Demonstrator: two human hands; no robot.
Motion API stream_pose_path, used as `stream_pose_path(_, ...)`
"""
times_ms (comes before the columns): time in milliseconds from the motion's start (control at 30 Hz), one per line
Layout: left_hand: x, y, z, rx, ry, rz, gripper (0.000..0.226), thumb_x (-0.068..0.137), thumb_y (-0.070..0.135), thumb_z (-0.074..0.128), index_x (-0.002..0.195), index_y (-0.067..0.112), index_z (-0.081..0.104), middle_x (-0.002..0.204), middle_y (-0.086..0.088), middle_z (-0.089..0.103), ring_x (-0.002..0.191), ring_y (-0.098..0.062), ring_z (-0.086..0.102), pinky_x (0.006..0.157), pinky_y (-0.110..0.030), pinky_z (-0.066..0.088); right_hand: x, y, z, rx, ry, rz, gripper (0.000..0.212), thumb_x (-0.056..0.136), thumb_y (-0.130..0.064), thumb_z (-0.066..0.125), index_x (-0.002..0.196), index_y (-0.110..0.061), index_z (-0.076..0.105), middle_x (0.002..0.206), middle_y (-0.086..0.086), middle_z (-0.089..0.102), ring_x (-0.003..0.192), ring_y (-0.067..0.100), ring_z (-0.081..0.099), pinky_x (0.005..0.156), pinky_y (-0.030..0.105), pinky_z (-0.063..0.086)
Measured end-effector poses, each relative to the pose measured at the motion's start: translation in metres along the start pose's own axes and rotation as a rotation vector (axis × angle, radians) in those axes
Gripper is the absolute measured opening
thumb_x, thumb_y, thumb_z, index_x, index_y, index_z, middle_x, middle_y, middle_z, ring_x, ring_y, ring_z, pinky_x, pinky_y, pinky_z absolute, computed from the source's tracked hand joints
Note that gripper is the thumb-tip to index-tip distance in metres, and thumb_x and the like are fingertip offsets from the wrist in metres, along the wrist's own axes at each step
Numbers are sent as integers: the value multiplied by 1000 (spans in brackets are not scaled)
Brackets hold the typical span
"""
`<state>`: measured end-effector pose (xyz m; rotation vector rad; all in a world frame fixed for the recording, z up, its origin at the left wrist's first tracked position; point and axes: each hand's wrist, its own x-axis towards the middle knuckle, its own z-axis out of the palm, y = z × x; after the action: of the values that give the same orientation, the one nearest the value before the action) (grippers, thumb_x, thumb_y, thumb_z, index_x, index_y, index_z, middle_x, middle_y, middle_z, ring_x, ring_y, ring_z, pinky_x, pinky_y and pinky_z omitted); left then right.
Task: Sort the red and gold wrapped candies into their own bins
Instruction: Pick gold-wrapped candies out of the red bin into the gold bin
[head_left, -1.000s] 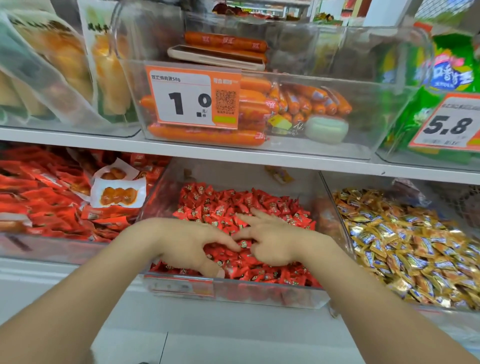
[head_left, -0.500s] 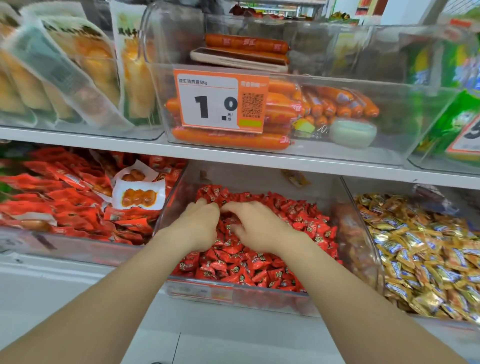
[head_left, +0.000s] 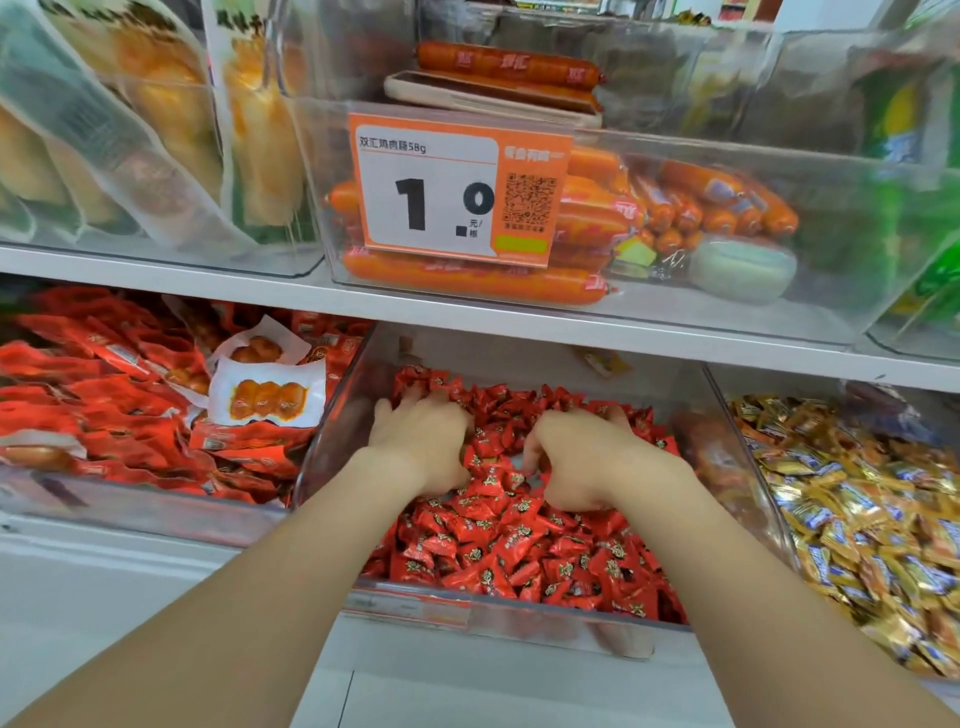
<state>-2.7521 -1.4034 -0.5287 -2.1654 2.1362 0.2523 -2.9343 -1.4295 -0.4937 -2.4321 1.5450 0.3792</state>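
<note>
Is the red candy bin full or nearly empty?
Mostly full: red candies lie piled across nearly the whole floor of the clear bin.

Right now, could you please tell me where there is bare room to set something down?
The white ledge in front of the bins is bare. A small floor patch shows between the left hand and right hand. Red candies, gold candies and red packets crowd their bins.

hands: touching mid-pile before, now apart | left hand (head_left: 422, 441) gone far-left over red candies (head_left: 498, 540) | right hand (head_left: 587, 460) gone right
</note>
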Motion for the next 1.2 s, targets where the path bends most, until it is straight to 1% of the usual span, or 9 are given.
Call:
stream_pose_path(200,2,7,3,-23,5,15,21,86,39,72,77,30,55,110,8,64,126,-27,43,109,-60,27,-8,6,8,52,135,-39,27,92,-28,62,117,-34,70,124,-8,65,131,21,48,120,61,12)
stream_pose_path(333,-3,6,-2,-105,5,13,11,84,25,63,75,29,57,98,11,62,117,-24,46,105,-59,27,7,-1,17,125,319,-95,31,97,-20,55,119,-34,72,127,-6,69,129,23,51,116,46,30)
stream_pose_path(433,-7,3,-8,-164,13,5,9,82,20,58,76,26,55,98,7,63,110,-24,51,105,-55,33,21,-4,20,147,249,-146,32,96,-36,68,128,-31,68,132,-4,66,127,25,56,111,42,43)
stream_pose_path(567,-6,-4,-17,-321,168,0,23,84,25,62,69,20,45,78,0,57,85,-29,57,73,-37,42,28,-10,18,52,101,-163,66,82,-51,79,143,-38,57,142,-5,60,134,25,52,115,53,39)
stream_pose_path(700,-7,-10,-20,-371,395,-15,33,72,31,68,61,8,47,61,-7,54,59,-26,53,52,-32,41,36,-15,24,-34,101,-158,66,79,-46,85,140,-37,59,133,-4,63,128,25,57,112,49,38)
stream_pose_path(833,-13,-8,-20,-346,365,-32,26,73,25,68,65,11,48,63,-6,55,63,-29,56,56,-31,39,43,-8,25,26,131,-190,50,83,-38,86,128,-28,66,112,0,64,107,26,64,83,32,50)
stream_pose_path(967,-21,-8,-24,-401,323,-35,19,79,12,62,89,18,48,85,-8,61,78,-33,62,69,-42,57,36,8,12,356,225,-193,66,83,-38,88,140,-22,60,89,-1,71,77,12,66,64,22,47)
stream_pose_path(1067,-24,-9,-26,-418,285,-8,27,84,9,58,104,25,50,88,-5,61,77,-28,63,70,-43,59,25,16,3,603,338,-163,70,82,-46,87,141,-31,53,82,-3,73,74,6,67,65,23,46)
stream_pose_path(1200,-24,-9,-29,-490,189,-41,40,87,8,63,118,32,65,79,4,55,88,-30,69,76,-35,58,7,22,3,731,366,-169,47,87,-48,82,125,-31,62,82,3,70,63,2,61,66,26,45)
